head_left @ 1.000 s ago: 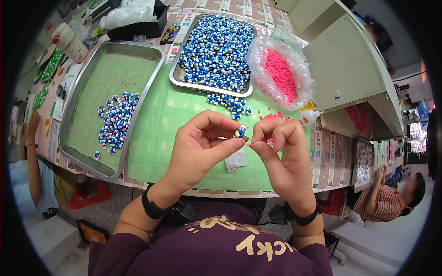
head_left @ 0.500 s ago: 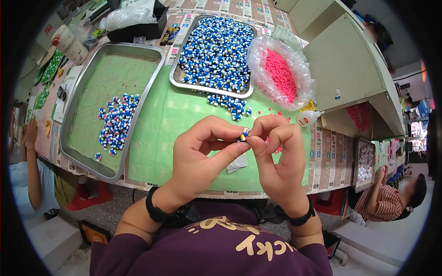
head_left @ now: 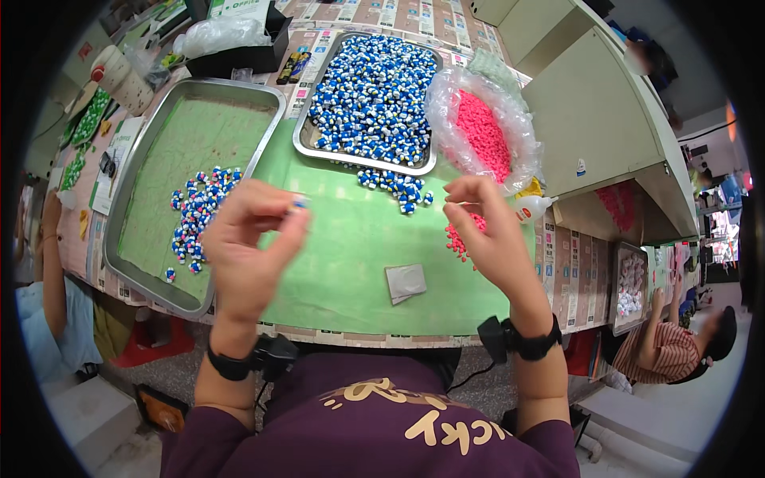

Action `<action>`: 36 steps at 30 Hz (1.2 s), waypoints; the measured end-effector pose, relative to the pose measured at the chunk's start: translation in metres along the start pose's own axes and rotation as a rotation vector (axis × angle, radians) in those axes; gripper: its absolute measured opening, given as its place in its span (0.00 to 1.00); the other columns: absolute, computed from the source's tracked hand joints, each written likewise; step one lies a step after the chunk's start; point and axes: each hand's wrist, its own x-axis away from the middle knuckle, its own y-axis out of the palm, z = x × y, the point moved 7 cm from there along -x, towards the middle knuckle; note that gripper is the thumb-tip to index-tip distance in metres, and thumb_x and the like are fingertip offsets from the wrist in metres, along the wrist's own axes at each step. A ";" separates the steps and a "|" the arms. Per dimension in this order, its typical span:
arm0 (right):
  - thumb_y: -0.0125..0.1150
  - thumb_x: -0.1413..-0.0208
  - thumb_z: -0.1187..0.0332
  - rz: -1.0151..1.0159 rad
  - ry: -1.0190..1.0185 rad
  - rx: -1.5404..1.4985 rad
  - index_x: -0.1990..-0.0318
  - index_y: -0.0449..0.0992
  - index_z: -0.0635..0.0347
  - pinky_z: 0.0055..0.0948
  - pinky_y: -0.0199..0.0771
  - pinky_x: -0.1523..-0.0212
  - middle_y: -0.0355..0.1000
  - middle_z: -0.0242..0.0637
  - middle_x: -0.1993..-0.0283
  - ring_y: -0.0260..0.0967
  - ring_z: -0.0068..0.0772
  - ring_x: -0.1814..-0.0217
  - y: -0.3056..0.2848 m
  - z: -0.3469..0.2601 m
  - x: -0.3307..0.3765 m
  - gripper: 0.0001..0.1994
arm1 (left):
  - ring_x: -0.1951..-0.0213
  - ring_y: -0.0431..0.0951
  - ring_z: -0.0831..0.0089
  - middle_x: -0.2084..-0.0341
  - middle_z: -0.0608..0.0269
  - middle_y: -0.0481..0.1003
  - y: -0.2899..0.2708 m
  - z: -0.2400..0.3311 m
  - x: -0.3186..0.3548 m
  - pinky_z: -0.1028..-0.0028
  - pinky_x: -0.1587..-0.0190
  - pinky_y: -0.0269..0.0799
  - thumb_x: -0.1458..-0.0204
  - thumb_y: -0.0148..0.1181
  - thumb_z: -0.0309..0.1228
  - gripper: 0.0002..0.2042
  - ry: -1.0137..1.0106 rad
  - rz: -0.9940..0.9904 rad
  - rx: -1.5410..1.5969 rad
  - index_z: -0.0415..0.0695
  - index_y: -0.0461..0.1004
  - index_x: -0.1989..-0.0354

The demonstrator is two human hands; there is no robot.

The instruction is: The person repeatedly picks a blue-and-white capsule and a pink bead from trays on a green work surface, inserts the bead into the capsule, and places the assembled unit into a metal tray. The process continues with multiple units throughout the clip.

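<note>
Between the thumb and forefinger of my left hand (head_left: 249, 247) is a small blue-and-white piece (head_left: 300, 202), pinched beside the right rim of the left metal tray (head_left: 275, 97). Inside that tray lies a heap of similar pieces (head_left: 203, 209), some with pink on them. My right hand (head_left: 498, 239) is open, thumb and forefinger apart, with nothing visible between them. It hovers beside a small pile of tiny pink pieces (head_left: 456, 243), partly covering it. A loose group of blue-and-white pieces (head_left: 402, 190) lies on the green sheet (head_left: 343, 279) between the hands.
A second metal tray (head_left: 366, 163) full of blue-and-white pieces stands at the back. Right of it are a clear plastic bag (head_left: 522, 139) of pink pieces, a white squeeze bottle (head_left: 532, 209) and a cabinet (head_left: 598, 111). A white paper square (head_left: 406, 282) lies in front. Other people sit at both sides.
My hands have parted. The left has moved left toward the tray with the blue-and-white piece; the right has let go and shifted right, over the pink pile. The paper square is now uncovered.
</note>
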 end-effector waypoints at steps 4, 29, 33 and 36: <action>0.53 0.46 0.81 -0.130 -0.116 0.209 0.51 0.68 0.67 0.36 0.67 0.46 0.68 0.46 0.48 0.67 0.47 0.45 0.020 0.017 -0.008 0.13 | 0.67 0.75 0.81 0.66 0.64 0.73 -0.068 -0.007 -0.003 0.83 0.65 0.72 0.49 0.61 0.17 0.06 0.023 0.220 -0.351 0.38 0.73 0.64; 0.53 0.46 0.82 -0.157 0.115 0.146 0.62 0.70 0.67 0.34 0.72 0.62 0.72 0.45 0.65 0.73 0.41 0.63 -0.013 0.038 0.031 0.05 | 0.63 0.74 0.57 0.66 0.56 0.70 0.127 -0.073 0.010 0.62 0.60 0.70 0.54 0.61 0.21 0.08 0.042 -0.860 -0.715 0.40 0.74 0.65; 0.55 0.50 0.81 -0.152 0.061 0.220 0.65 0.68 0.67 0.37 0.71 0.61 0.70 0.46 0.68 0.71 0.47 0.63 0.000 0.044 0.031 0.05 | 0.66 0.76 0.60 0.68 0.56 0.70 0.119 -0.070 0.007 0.65 0.62 0.72 0.55 0.60 0.20 0.07 -0.027 -0.815 -0.652 0.40 0.74 0.66; 0.55 0.50 0.80 -0.163 -0.008 0.317 0.66 0.67 0.66 0.41 0.70 0.61 0.70 0.47 0.68 0.70 0.50 0.62 0.008 0.041 0.027 0.05 | 0.64 0.77 0.68 0.66 0.59 0.73 0.103 -0.057 -0.001 0.71 0.61 0.75 0.53 0.60 0.19 0.07 -0.220 -0.697 -0.391 0.39 0.76 0.64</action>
